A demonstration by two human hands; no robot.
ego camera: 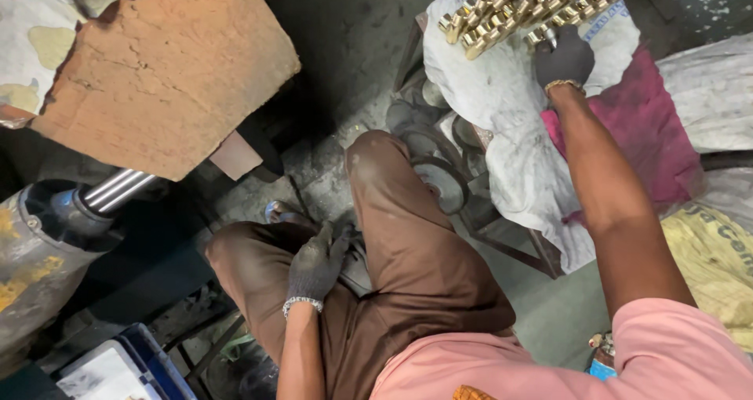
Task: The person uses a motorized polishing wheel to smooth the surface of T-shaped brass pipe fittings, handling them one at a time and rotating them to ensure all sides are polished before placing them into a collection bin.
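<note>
The left hand, grimy and loosely curled, rests between the knees, holding nothing I can make out. Farther off, the right hand reaches out, fingers closed over the brass parts lying in rows on a white cloth.

Brass fittings on white cloth

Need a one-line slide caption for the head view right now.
Seated person's right hand reaches into rows of brass pieces on white cloth; left hand rests between the knees.
</note>
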